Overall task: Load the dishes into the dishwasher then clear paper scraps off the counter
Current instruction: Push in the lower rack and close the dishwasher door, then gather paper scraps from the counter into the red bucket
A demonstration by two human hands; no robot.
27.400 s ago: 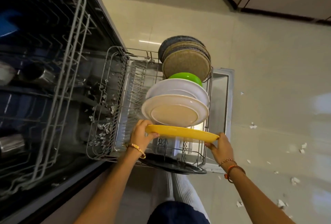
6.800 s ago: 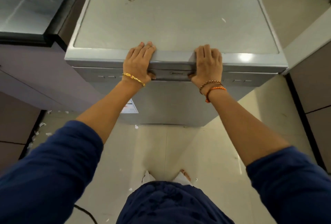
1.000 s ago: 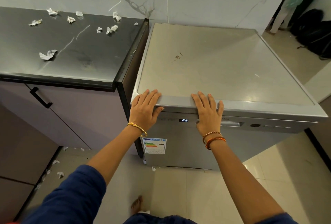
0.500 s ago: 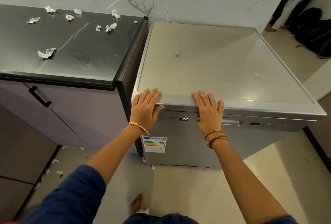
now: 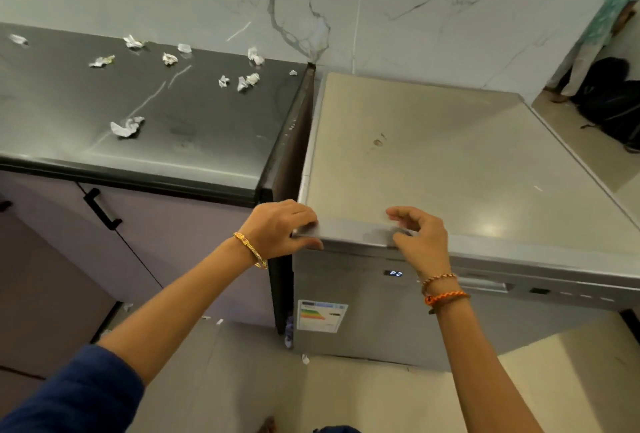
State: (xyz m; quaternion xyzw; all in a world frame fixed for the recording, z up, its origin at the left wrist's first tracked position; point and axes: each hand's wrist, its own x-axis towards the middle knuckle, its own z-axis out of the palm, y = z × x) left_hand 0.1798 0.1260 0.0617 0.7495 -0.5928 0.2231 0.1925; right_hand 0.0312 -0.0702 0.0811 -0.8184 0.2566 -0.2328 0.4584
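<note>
The silver dishwasher (image 5: 450, 162) stands with its door closed, and its panel display (image 5: 394, 273) reads P2. Left of it, the dark counter (image 5: 207, 148) carries several crumpled white paper scraps (image 5: 126, 126), most of them near the wall. My left hand (image 5: 280, 228) is at the dishwasher's front left corner, fingers curled loosely over the edge and thumb below it. My right hand (image 5: 420, 240) hovers at the front edge with curled fingers. Neither hand holds anything. No dishes are visible.
Under the counter is a purple cabinet with a black handle (image 5: 102, 209). More paper bits (image 5: 304, 359) lie on the tiled floor by the dishwasher's base. A black bag (image 5: 613, 100) and a standing person (image 5: 588, 51) are at the far right.
Both hands lay flat on the dishwasher's front top edge. They have now lifted and curled, the left sliding toward the left corner. The view has shifted left.
</note>
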